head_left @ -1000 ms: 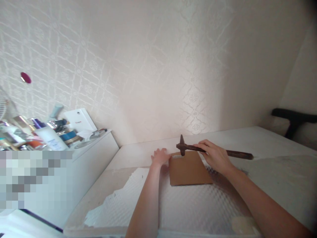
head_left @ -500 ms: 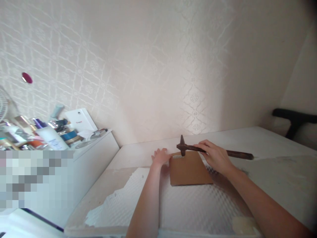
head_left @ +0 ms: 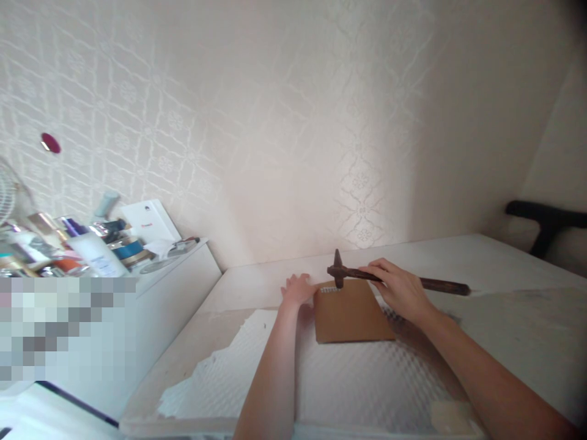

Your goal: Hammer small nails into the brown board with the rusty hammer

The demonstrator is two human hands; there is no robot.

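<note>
My right hand [head_left: 398, 290] is closed round the dark brown handle of a hammer [head_left: 338, 272]. The hammer head is at the far edge of a flat brown cardboard piece [head_left: 351, 315], beside a short row of small whitish pieces [head_left: 329, 289]; I cannot tell whether it touches them. My left hand [head_left: 297, 289] rests at the cardboard's far left corner with its fingers spread and the thumb by the edge. Beneath the cardboard lies a white textured sheet [head_left: 358, 379].
The light table [head_left: 513, 330] meets a patterned wall [head_left: 293, 153] at the back. To the left, a white cabinet [head_left: 178, 305] carries bottles [head_left: 98, 256], a white box [head_left: 151, 220] and other small items. A black chair part [head_left: 545, 214] stands at the right.
</note>
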